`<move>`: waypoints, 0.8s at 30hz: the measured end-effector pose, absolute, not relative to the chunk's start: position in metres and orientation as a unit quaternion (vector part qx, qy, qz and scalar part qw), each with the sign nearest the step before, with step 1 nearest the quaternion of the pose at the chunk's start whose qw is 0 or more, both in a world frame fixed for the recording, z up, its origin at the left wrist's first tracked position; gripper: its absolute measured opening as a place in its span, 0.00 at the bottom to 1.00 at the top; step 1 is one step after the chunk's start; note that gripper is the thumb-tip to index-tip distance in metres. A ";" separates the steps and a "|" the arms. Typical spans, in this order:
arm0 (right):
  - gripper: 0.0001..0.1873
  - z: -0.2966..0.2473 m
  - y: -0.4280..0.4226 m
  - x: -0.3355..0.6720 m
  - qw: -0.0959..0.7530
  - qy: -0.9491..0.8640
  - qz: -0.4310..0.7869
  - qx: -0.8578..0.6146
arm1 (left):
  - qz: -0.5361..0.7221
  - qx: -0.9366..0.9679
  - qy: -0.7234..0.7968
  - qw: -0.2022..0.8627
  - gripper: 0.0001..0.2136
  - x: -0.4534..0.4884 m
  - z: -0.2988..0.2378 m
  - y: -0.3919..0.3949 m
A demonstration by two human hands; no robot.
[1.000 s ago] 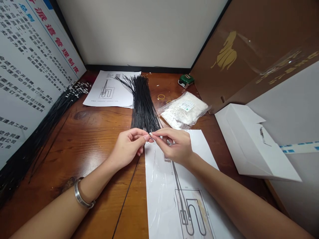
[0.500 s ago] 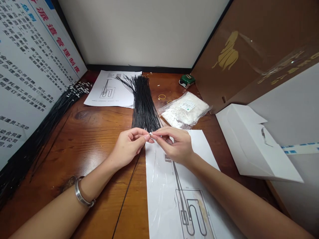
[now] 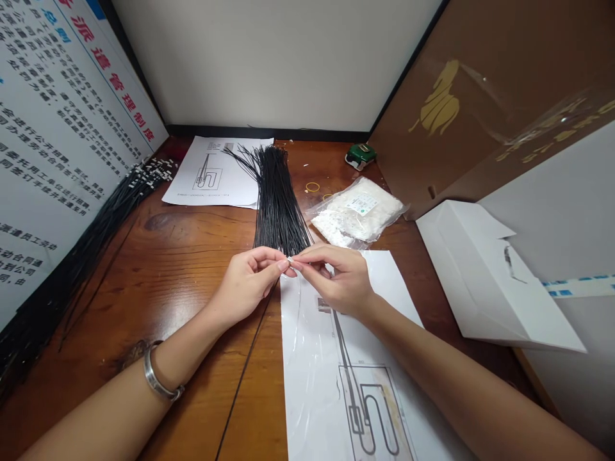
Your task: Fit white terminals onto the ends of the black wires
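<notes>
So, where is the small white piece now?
Centre of the head view: the small white piece is between the fingertips of the left hand and right hand, below the central black wires.

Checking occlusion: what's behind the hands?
Black wires lie beyond the left hand and right hand; the bag lies past the right one. Covered: part of the wires' near end, and part of the sheet behind the right hand.

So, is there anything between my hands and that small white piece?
Nothing visible: the small white piece sits right at the fingertips of your left hand and right hand. The black wire bundle lies just beyond, not between.
</notes>
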State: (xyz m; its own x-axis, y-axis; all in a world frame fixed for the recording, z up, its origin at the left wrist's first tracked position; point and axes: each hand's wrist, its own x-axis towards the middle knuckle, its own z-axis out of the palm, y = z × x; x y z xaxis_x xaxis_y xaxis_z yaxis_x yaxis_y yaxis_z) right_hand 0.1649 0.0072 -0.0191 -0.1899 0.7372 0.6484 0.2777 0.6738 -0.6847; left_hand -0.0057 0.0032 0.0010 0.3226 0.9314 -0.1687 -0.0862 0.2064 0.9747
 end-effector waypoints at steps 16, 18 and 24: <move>0.05 -0.020 0.005 0.163 0.533 -0.756 0.102 -0.367 | 0.386 0.520 0.438 0.623 0.09 -0.007 0.002 0.002; 0.06 -0.021 0.006 0.164 0.528 -0.764 0.092 -0.360 | 0.381 0.525 0.437 0.624 0.09 -0.007 0.002 0.002; 0.08 -0.020 0.009 0.169 0.515 -0.793 0.048 -0.324 | 0.365 0.543 0.434 0.619 0.10 -0.006 0.002 0.002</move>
